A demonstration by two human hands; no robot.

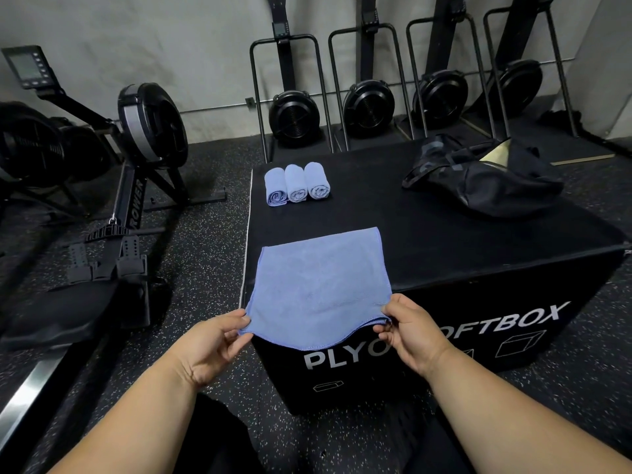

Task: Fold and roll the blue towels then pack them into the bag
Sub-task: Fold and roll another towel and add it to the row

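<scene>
A: Big black padded plyo box (444, 248), crumpled black fabric bag (485, 181) at two o'clock, three rolled blue towels (297, 183) at eleven.

B: And the flat blue microfibre towel (318, 285)?

A: At six, overhanging. Left hand (219, 340) and right hand (407, 333) each pinch a near corner, apart.

B: Uneven pulling could skew the fold, or drag it off

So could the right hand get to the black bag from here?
Probably yes, once it lets go: the right hand pinches the flat towel, and the box top toward the bag lies bare.
</scene>
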